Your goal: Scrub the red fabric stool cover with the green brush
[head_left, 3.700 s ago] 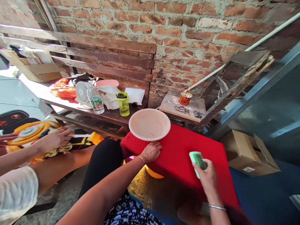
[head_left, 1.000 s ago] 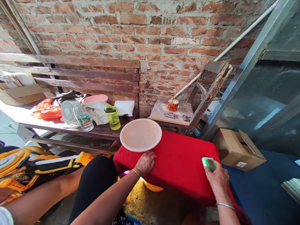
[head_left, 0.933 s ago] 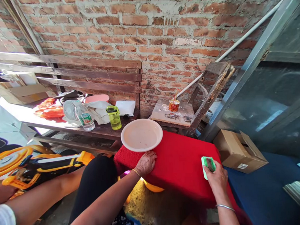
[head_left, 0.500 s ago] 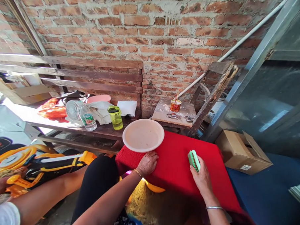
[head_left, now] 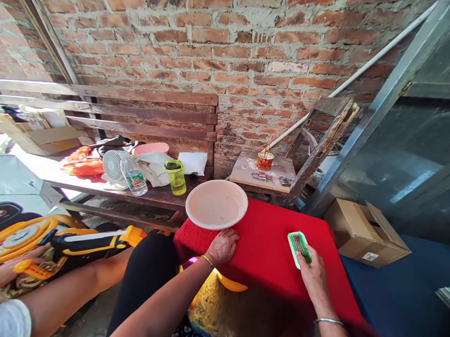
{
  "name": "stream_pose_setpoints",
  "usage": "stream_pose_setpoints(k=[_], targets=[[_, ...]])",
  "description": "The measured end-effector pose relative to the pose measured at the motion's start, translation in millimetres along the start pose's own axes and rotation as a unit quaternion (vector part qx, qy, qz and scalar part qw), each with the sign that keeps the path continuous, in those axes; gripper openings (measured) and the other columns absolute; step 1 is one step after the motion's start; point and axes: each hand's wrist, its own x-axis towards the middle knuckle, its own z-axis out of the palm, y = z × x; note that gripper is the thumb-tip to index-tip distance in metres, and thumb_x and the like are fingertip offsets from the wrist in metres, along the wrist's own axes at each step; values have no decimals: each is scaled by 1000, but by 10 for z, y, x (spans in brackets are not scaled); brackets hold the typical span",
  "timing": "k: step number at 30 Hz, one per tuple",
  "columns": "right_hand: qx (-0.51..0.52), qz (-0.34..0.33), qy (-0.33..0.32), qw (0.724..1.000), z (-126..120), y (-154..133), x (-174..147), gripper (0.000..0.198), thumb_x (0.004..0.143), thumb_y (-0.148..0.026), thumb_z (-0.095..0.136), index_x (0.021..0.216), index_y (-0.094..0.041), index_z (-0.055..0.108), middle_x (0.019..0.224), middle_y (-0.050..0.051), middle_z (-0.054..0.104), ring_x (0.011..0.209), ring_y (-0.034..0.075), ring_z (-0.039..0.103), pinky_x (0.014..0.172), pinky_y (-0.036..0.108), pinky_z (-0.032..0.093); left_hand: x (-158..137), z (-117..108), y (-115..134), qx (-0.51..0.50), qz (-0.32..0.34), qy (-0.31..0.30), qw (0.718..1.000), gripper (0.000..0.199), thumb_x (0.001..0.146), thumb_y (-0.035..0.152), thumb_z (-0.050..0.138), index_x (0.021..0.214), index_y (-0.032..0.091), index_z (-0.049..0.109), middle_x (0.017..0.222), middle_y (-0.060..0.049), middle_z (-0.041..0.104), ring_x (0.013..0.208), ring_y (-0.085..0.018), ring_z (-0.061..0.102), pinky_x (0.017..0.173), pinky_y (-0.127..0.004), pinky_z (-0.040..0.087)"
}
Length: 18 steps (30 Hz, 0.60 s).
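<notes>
Through the head camera I see red cloth over a flat surface. My right hand is clamped around a green brush, bristles facing up, over the cloth's right part; I cannot tell whether brush and cloth touch. My left hand lies palm down near the cloth's front edge, just on the near side of a pale basin; whether its fingers pinch the fabric I cannot tell.
</notes>
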Motion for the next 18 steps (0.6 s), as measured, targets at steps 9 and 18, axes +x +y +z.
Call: stream_pose_setpoints(k=[9, 18], targets=[[-158, 12, -79, 984, 38, -57, 4, 82, 81, -67, 50, 142, -12, 50, 103, 16, 65, 104, 37, 64, 87, 48, 52, 4, -9, 10, 2, -5, -6, 1000, 29, 88, 6, 52, 108, 18, 69, 117, -10, 67, 114, -24, 61, 111, -41, 47], [-137, -187, -144, 962, 348, -341, -163, 57, 96, -49, 44, 141, -15, 52, 121, 19, 67, 111, 32, 66, 92, 43, 54, -2, -1, -13, -4, -10, -13, 1000, 32, 87, 6, 51, 109, 19, 70, 120, -10, 68, 117, -26, 61, 112, -44, 47]])
